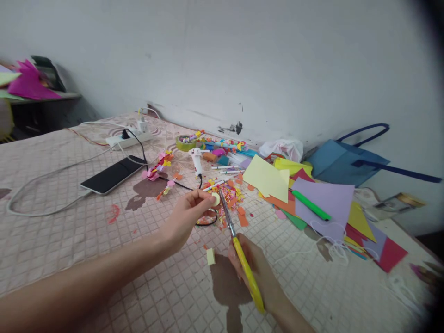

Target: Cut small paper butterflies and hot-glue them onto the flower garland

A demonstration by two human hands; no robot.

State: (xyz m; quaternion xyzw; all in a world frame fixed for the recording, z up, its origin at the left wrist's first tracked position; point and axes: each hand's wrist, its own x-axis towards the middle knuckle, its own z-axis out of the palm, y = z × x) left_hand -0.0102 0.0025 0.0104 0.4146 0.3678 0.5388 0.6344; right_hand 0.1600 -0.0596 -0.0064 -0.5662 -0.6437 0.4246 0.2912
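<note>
Between the thumb and fingers of my left hand [190,212] is a small round piece of pale yellow paper [215,199]. My right hand [255,266] grips scissors [243,259] with yellow handles, their blades pointing up and away beside the paper piece. Whether the blades touch the paper I cannot tell. Beyond both hands lies a heap of tiny colourful paper scraps [231,192]. A small pale yellow paper piece [210,256] rests on the tiled-pattern tablecloth [156,286], left of my right hand.
A white glue gun [196,162] stands behind the scraps. To the left are a phone [114,175] on a cable and a power strip [128,138]. Coloured paper sheets [324,203], a green cutter-like tool [311,205], white string [338,249] and a blue bag [347,162] lie right.
</note>
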